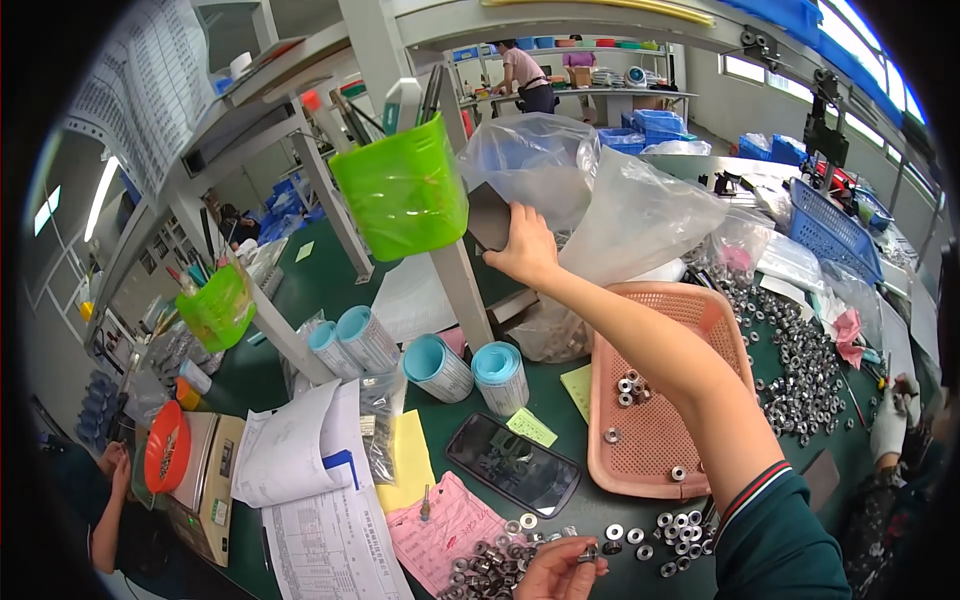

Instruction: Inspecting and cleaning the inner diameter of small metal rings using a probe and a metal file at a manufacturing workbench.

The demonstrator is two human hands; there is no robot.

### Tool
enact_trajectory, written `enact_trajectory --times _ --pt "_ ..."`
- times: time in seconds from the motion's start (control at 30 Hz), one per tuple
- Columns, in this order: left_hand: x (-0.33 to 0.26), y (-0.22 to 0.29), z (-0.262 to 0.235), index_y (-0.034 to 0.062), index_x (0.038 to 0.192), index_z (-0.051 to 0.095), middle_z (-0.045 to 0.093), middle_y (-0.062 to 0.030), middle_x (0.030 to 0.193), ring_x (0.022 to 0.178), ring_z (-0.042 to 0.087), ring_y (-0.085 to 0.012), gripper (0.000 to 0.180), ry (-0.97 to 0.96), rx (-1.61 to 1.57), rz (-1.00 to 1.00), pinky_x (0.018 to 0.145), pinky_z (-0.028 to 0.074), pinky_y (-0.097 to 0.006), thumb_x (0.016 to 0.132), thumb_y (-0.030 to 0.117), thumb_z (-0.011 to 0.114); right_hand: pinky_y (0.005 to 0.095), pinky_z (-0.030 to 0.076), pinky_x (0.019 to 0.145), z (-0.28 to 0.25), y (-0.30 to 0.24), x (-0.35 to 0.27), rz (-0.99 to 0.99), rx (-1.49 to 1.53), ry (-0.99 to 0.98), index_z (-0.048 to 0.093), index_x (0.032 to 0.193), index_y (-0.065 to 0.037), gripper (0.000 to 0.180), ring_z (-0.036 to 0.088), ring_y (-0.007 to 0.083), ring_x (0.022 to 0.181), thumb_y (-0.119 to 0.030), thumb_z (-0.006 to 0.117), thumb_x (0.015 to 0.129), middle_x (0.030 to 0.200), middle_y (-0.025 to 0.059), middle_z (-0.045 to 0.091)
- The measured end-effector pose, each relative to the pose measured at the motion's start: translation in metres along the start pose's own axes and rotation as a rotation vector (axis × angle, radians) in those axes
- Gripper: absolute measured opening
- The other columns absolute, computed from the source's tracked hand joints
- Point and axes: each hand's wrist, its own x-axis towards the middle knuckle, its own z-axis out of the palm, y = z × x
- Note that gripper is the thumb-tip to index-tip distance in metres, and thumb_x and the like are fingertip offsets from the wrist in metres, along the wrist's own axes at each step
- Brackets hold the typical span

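Observation:
My right arm stretches up over the peach plastic basket (660,465). At its end my right hand (527,247) is closed on a dark grey flat piece (488,215), beside the green pen holder (400,190) and clear plastic bags (640,215). Low in the picture, my left hand (560,572) pinches a small metal ring part (588,553) between its fingertips. Metal rings (490,568) lie heaped to its left on a pink sheet (440,530). More rings (683,535) sit to its right, and several are inside the basket.
A phone (512,462) lies left of the basket. Rolled blue-lined papers (437,370) stand behind it, with paper documents (330,530) and a scale (205,480) holding a red bowl (167,447) farther left. Many rings (800,370) spread right, near a co-worker's gloved hand (888,425).

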Motion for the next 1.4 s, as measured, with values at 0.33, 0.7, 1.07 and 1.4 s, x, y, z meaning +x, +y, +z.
enact_trajectory --times 0.33,0.7,1.07,1.4 --pt "-0.014 -0.007 -0.002 0.0004 0.106 0.052 0.061 -0.0048 0.092 0.071 0.057 -0.0078 0.022 -0.069 0.034 -0.071 0.060 0.042 -0.016 0.083 0.002 0.054 0.0385 0.037 0.093 -0.111 -0.010 -0.066 -0.048 0.237 0.016 0.035 0.122 0.004 0.079 0.045 0.0318 0.109 -0.026 0.072 0.059 0.115 0.0188 0.045" --pt "-0.015 -0.019 0.009 0.0009 0.103 0.050 0.056 -0.0117 0.099 0.073 0.054 -0.0112 0.018 -0.237 -0.037 -0.080 0.065 0.045 -0.020 0.085 0.001 0.050 0.0445 0.037 0.088 -0.366 0.024 -0.298 0.830 2.056 -0.087 0.046 0.122 -0.003 0.055 0.045 0.0333 0.112 -0.036 0.047 0.078 0.124 0.0180 0.046" --pt "-0.020 -0.029 0.014 -0.0005 0.103 0.050 0.057 -0.0105 0.098 0.072 0.054 -0.0105 0.017 -0.235 0.083 -0.002 0.065 0.045 -0.019 0.086 0.002 0.051 0.0429 0.037 0.088 -0.415 0.053 -0.405 0.688 2.244 0.204 0.040 0.128 -0.004 0.063 0.047 0.0300 0.109 -0.039 0.051 0.076 0.129 0.0191 0.040" --pt "-0.062 -0.047 0.063 -0.0008 0.102 0.053 0.057 -0.0113 0.098 0.073 0.056 -0.0128 0.019 -0.323 0.146 -0.038 0.064 0.047 -0.022 0.083 0.001 0.054 0.0383 0.036 0.092 -0.408 0.035 -0.403 0.404 -0.111 0.331 0.028 0.130 0.003 0.088 0.043 0.0320 0.107 -0.011 0.072 0.055 0.118 0.0179 0.044"
